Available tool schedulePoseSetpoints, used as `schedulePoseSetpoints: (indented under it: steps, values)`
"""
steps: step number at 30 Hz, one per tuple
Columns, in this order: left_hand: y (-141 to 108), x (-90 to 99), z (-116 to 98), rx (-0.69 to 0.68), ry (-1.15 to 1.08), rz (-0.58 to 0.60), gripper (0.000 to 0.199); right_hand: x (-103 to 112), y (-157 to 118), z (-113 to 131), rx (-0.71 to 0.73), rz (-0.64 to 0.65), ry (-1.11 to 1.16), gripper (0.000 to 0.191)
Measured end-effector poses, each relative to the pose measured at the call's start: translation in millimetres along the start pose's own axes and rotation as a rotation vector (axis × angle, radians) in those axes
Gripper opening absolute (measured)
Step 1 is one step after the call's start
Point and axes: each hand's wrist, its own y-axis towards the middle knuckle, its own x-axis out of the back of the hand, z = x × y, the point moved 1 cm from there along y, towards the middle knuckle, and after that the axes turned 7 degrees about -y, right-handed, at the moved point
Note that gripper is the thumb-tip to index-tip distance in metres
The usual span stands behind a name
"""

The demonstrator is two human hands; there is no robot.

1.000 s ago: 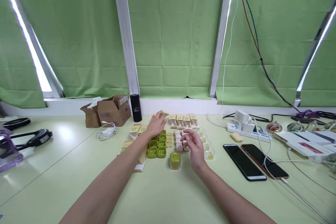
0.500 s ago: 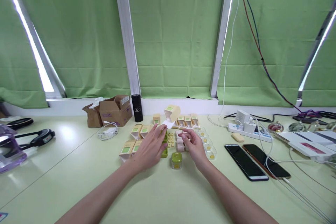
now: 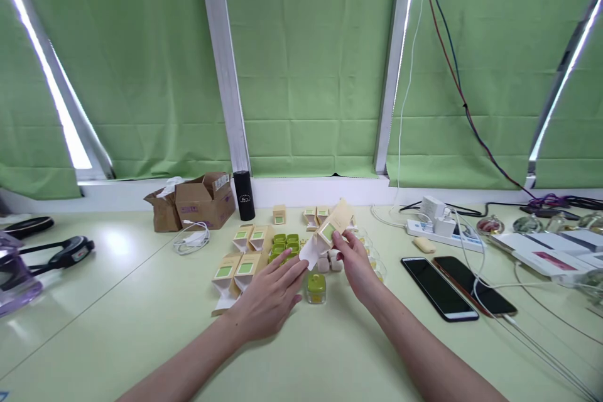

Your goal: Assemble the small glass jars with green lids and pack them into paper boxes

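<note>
A small cream carton (image 3: pixel 335 221) with a green label and a white flap is pinched in my right hand (image 3: pixel 354 259). My left hand (image 3: pixel 273 292) has its fingers stretched out, with the fingertips at the flap's lower left edge. Below the carton, a clear jar with a green lid (image 3: pixel 316 287) stands upright. Green lids (image 3: pixel 286 242) sit in rows behind my left hand. Pale pink pieces (image 3: pixel 336 260) lie partly hidden under the carton. Open cream cartons (image 3: pixel 225 271) stand at the left, and more (image 3: pixel 309 217) stand behind.
Clear cups (image 3: pixel 372 251) are right of the pink pieces. Two phones (image 3: pixel 439 289) lie at the right, near a power strip (image 3: pixel 445 235) with white cables. A brown box (image 3: pixel 205 204) and a black cylinder (image 3: pixel 244 195) stand at the back left.
The carton has come nearer and to the right, and is now in my right hand. My left hand has drawn back from the rows, uncovering the green lids.
</note>
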Motion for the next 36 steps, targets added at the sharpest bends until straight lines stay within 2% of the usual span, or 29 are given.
schedulePoseSetpoints:
  steps: [4, 8, 11, 15, 20, 24, 27, 31, 36]
  values:
    - [-4, 4.2, 2, 0.021, -0.084, -0.116, 0.041, -2, -3, 1, 0.078, 0.029, 0.05, 0.063]
    - [3, 6.1, 8, 0.181, -0.185, -0.319, 0.034, -7, -8, 3, 0.156, 0.115, 0.065, 0.059]
    - [16, 4.3, 17, 0.32, -0.296, -0.405, 0.046, -9, -12, 0, 0.194, 0.173, 0.028, 0.061]
    - [33, -0.8, 29, 0.409, -0.407, -0.37, 0.067, -9, -14, -5, 0.302, 0.125, -0.138, 0.053]
    - [42, -10.2, 34, 0.38, -0.418, -0.369, 0.063, -5, -17, -2, 0.491, 0.112, -0.323, 0.044]
    - [37, -19.7, 30, 0.289, -0.265, -0.466, 0.054, -3, -24, -1, 0.811, 0.168, -0.516, 0.047]
    - [28, -24.0, 29, 0.209, -0.126, -0.542, 0.051, -3, -29, -6, 0.963, 0.181, -0.637, 0.055]
    - [18, -25.6, 32, 0.154, -0.025, -0.619, 0.047, -3, -29, -11, 1.023, 0.073, -0.674, 0.062]
    - [13, -28.8, 36, 0.162, -0.035, -0.66, 0.045, -1, -23, -12, 0.994, -0.016, -0.7, 0.056]
